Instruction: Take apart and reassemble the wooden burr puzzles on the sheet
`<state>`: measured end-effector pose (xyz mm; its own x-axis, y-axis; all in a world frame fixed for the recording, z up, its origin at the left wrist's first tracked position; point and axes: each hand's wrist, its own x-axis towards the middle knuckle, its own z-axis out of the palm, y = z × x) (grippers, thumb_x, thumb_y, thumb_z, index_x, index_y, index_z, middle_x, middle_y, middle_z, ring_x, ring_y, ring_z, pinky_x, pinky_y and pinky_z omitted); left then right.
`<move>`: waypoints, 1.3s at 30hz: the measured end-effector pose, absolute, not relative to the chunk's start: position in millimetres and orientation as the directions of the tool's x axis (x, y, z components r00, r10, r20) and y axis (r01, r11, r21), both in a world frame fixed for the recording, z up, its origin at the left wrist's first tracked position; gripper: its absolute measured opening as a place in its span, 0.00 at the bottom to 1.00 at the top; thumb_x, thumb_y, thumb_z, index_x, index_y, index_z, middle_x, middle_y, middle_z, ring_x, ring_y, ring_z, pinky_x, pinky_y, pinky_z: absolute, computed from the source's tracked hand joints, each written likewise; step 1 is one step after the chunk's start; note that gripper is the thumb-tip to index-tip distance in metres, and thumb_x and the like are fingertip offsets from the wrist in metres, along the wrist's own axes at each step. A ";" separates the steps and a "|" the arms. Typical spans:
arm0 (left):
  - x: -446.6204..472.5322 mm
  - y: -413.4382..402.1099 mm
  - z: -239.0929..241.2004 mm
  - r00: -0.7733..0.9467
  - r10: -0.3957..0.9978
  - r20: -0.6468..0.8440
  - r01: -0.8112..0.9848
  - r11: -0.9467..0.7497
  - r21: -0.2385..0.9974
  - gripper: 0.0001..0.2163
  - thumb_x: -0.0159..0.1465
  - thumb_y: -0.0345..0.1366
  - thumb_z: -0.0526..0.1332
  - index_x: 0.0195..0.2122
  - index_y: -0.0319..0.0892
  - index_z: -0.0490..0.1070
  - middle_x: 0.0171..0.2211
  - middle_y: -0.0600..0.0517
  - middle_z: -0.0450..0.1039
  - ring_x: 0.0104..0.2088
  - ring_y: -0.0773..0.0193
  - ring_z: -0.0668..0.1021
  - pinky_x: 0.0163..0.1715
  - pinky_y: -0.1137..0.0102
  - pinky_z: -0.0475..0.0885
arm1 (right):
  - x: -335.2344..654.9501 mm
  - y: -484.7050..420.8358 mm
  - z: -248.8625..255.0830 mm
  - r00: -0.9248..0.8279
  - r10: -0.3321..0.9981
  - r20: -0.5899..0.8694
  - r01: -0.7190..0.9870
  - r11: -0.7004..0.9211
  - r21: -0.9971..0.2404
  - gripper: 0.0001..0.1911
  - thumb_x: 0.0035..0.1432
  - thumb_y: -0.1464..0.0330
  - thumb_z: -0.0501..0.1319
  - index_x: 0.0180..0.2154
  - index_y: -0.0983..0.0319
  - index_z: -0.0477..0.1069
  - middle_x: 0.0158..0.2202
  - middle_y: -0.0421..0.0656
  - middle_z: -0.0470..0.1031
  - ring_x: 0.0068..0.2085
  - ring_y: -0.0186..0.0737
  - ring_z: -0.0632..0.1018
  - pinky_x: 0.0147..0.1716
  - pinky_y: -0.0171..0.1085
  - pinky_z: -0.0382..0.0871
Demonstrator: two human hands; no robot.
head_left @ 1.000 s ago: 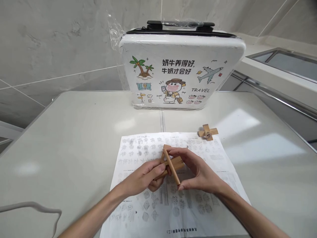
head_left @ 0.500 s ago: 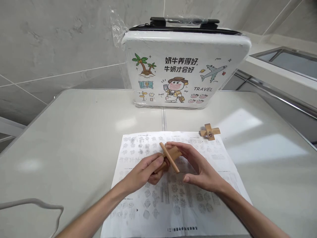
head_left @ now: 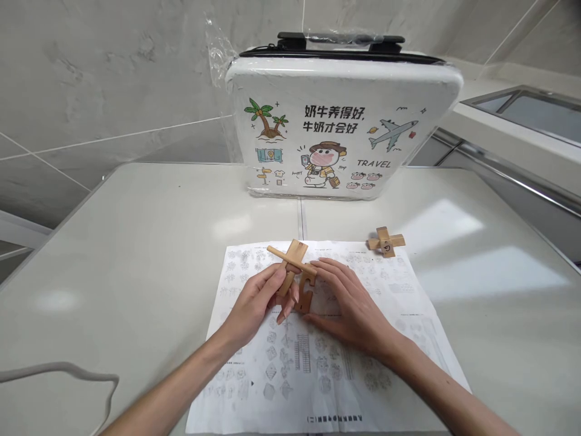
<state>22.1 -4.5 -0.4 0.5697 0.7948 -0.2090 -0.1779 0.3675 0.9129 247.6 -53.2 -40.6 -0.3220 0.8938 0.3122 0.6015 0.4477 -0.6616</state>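
Closest to me, the printed sheet (head_left: 245, 418) lies on the table (head_left: 113, 272), its rows of small diagrams too faint to make out, and a grey cable (head_left: 59, 367) bends across the tabletop at my left. Above the sheet, my left hand (head_left: 255, 301) grips the flat wooden piece (head_left: 297, 249), thumb on top, with the thin stick (head_left: 290, 260) crossing it. My right hand (head_left: 354, 303), open and clear of the wood half a second ago, is now closed around the notched piece (head_left: 305, 300), fingers along its far end and thumb near its lower edge. The bundle has turned too: the stick lies flatter, and the flat piece's marked end points away from me. That brings the notches into plain view between my hands, so I judge the fit can be checked by eye; whether anything is locked together I can't tell. Farther off, the wooden cross (head_left: 387, 242) sits at the sheet's far right corner. Beyond it stands the white suitcase (head_left: 345, 91), then the grey wall (head_left: 136, 79).
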 end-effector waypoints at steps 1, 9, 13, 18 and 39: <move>22.1 -4.6 -0.5 0.566 0.797 -0.210 -0.185 0.371 0.910 0.17 0.76 0.49 0.59 0.47 0.38 0.73 0.30 0.51 0.73 0.23 0.69 0.72 0.22 0.72 0.65 | 247.5 -53.2 -39.7 -0.317 0.894 0.318 0.598 0.448 -0.665 0.44 0.61 0.64 0.73 0.73 0.48 0.55 0.68 0.50 0.68 0.70 0.63 0.68 0.66 0.67 0.67; 21.6 -3.8 0.8 0.539 0.810 -0.233 -0.212 0.398 0.893 0.16 0.74 0.49 0.61 0.42 0.39 0.73 0.31 0.51 0.75 0.22 0.69 0.72 0.21 0.72 0.65 | 257.0 -50.6 -23.4 -0.061 0.993 0.100 0.190 0.110 -0.976 0.33 0.61 0.61 0.73 0.64 0.50 0.67 0.67 0.50 0.71 0.60 0.58 0.78 0.58 0.58 0.77; 20.9 -2.0 -0.5 0.539 0.810 -0.230 -0.254 0.417 0.873 0.17 0.74 0.49 0.62 0.46 0.38 0.75 0.34 0.49 0.77 0.23 0.69 0.73 0.20 0.72 0.65 | 268.8 -45.3 -22.3 -0.049 0.985 -0.164 -0.217 -0.171 -0.961 0.33 0.61 0.57 0.74 0.64 0.50 0.69 0.73 0.50 0.64 0.59 0.57 0.79 0.56 0.54 0.78; 20.4 -1.1 -2.4 0.535 0.810 -0.241 -0.261 0.430 0.864 0.18 0.73 0.50 0.63 0.51 0.37 0.76 0.35 0.48 0.78 0.23 0.69 0.73 0.21 0.71 0.66 | 272.7 -40.7 -17.1 -0.089 0.971 -0.221 -0.310 -0.238 -0.920 0.29 0.64 0.57 0.72 0.64 0.51 0.72 0.70 0.49 0.69 0.64 0.56 0.76 0.62 0.55 0.72; 16.8 0.5 -10.4 0.615 0.753 -0.236 -0.290 0.494 0.820 0.16 0.75 0.46 0.61 0.52 0.37 0.77 0.38 0.46 0.78 0.24 0.69 0.75 0.25 0.72 0.68 | 268.1 -48.1 -6.4 -0.200 0.932 -0.302 -0.337 -0.355 -0.872 0.18 0.74 0.48 0.58 0.46 0.54 0.72 0.21 0.30 0.57 0.16 0.26 0.48 0.17 0.32 0.47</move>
